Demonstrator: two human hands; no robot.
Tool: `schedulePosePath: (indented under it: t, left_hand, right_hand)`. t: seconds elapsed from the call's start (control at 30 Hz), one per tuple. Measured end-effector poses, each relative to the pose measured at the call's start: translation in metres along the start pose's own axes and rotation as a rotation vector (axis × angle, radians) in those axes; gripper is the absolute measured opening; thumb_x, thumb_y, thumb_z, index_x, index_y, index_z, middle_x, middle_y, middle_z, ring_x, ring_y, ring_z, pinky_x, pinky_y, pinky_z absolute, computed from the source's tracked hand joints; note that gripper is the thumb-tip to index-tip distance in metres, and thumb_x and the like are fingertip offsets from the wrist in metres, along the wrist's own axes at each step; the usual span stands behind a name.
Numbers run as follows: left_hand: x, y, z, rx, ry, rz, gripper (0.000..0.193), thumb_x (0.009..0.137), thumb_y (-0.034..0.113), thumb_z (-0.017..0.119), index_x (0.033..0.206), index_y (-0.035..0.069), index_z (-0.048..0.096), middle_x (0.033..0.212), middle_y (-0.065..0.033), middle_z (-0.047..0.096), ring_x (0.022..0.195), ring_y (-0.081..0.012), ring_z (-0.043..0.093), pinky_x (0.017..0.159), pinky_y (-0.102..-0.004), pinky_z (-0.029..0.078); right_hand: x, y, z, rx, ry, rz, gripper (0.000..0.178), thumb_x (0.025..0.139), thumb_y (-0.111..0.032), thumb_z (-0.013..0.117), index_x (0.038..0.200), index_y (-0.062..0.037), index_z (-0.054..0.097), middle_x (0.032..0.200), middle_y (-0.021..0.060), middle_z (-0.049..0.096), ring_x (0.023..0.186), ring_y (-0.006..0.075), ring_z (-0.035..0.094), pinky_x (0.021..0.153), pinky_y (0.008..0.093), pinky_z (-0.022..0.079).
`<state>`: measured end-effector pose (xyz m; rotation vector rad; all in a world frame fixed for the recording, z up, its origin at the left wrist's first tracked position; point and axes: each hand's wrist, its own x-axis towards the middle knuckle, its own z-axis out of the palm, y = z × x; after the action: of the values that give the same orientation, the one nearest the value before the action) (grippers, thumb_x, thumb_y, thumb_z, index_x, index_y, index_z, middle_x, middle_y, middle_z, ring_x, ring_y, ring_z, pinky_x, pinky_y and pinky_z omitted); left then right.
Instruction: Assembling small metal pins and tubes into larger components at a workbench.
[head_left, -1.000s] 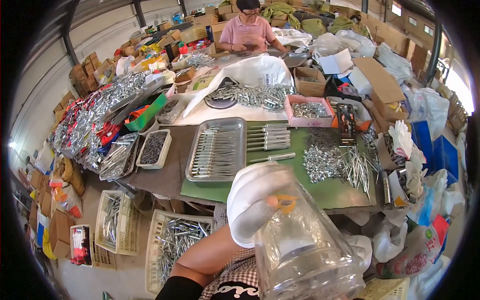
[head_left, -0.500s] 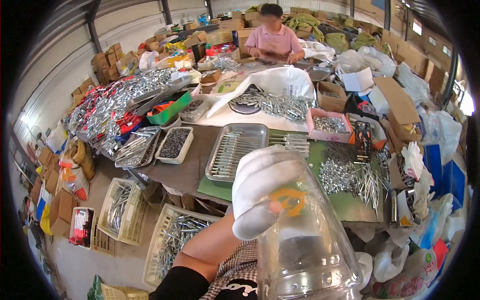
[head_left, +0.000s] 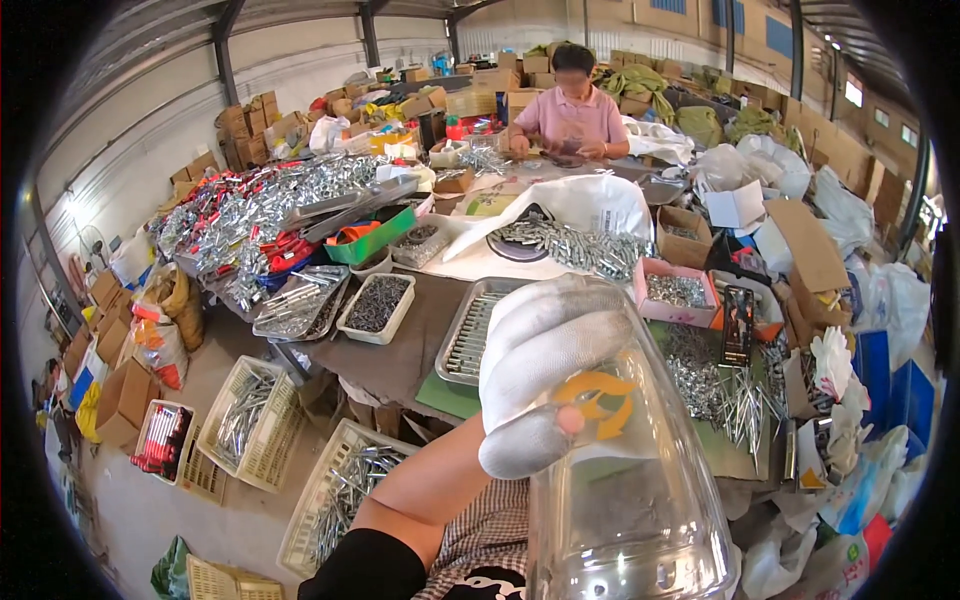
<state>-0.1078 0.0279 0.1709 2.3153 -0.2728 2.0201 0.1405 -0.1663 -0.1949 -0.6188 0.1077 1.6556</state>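
My left hand (head_left: pixel 550 375), in a white knit glove with one bare fingertip showing, is closed round a large clear plastic bottle (head_left: pixel 630 500) printed with an orange arrow mark. Close in front of me, the bottle leans across the view, and its lower end reaches the bottom edge. I cannot make out anything inside it. Behind the hand, a metal tray (head_left: pixel 462 340) holds a row of slim metal rods and is partly covered by the glove. My right hand does not show.
On the table are a white tub of dark small parts (head_left: pixel 378 303), a pink box of metal pieces (head_left: pixel 675 287), loose rods (head_left: pixel 745 415) and a heap of metal parts (head_left: pixel 270 210). Crates (head_left: pixel 250 420) stand on the floor at left. Across the table sits a person in pink (head_left: pixel 572 118).
The view has shifted, so the table and surroundings appear farther right and lower. My left hand and the bottle have moved slightly right in the picture. The person opposite has brought their hands closer together.
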Motion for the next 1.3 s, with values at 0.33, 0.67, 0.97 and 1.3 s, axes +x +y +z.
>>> schedulePosePath:
  t: [0.33, 0.67, 0.97, 1.3]
  left_hand:
    - [0.005, 0.0, -0.007, 0.017, -0.015, -0.001, 0.062, 0.086, 0.05, 0.051, 0.106, -0.008, 0.065, 0.101, -0.0254, 0.066, 0.088, -0.0425, 0.064, 0.081, -0.0487, 0.049]
    - [0.006, -0.009, 0.0, 0.074, 0.072, 0.175, 0.053, 0.09, 0.047, 0.051, 0.099, -0.004, 0.065, 0.1, -0.0237, 0.066, 0.086, -0.0402, 0.066, 0.078, -0.05, 0.051]
    - [0.011, 0.004, 0.0, 0.163, 0.161, 0.236, 0.023, 0.092, 0.037, 0.054, 0.104, 0.017, 0.056, 0.099, -0.0194, 0.068, 0.078, -0.0414, 0.068, 0.069, -0.0517, 0.054]
    - [0.005, -0.001, -0.009, 0.181, 0.071, 0.056, 0.048, 0.085, 0.044, 0.054, 0.097, -0.001, 0.067, 0.098, -0.0225, 0.068, 0.081, -0.0404, 0.067, 0.076, -0.0494, 0.052]
  right_hand:
    - [0.007, 0.001, -0.014, 0.028, -0.063, 0.024, 0.058, 0.088, -0.054, 0.041, 0.121, -0.008, 0.055, 0.109, 0.0151, 0.061, 0.093, 0.0335, 0.056, 0.076, 0.0518, 0.048]
    - [-0.025, 0.003, 0.038, -1.315, -0.147, -0.497, 0.05, 0.09, -0.041, 0.048, 0.12, -0.0003, 0.049, 0.107, 0.0153, 0.061, 0.096, 0.0287, 0.057, 0.079, 0.0484, 0.051]
    - [0.0, 0.002, -0.008, -0.447, -0.1, -0.182, 0.047, 0.093, -0.036, 0.05, 0.122, -0.0002, 0.048, 0.104, 0.0124, 0.061, 0.086, 0.0253, 0.06, 0.077, 0.044, 0.053]
    - [-0.016, -0.001, 0.042, -1.302, -0.149, -0.392, 0.022, 0.086, -0.022, 0.064, 0.103, -0.0084, 0.061, 0.093, 0.0028, 0.069, 0.09, 0.0182, 0.063, 0.082, 0.0375, 0.049]
